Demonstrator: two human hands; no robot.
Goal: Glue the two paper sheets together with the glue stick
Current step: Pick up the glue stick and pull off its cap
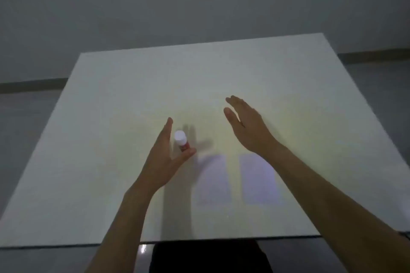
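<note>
Presently, your left hand [164, 157] brackets the glue stick [181, 141] at centre frame: the fingers are stretched straight along its left side and the thumb is crooked under its red body. The hand is wide open; whether the thumb tip actually touches the tube cannot be told, and no closed grip is formed. The stick stands upright on the desk [111, 95] with its white cap on top, a placement that leaves the barrel free for a side pinch.

Your right hand [246, 126] hovers right of centre, flat and open, fingers together and pointing toward the upper left of the frame; it holds nothing. Its position, above and beyond the papers, probably serves to keep it ready either to steady a sheet or to pull the cap.

Two paper sheets lie flat in the lower centre of the frame, the left sheet [213, 180] and the right sheet [259, 178] side by side with a narrow strip of desk between them, not overlapping. They sit just below and to the right of the stick, near enough that glue could be carried across in one short motion. By this layout, no glue has yet been applied.
</note>
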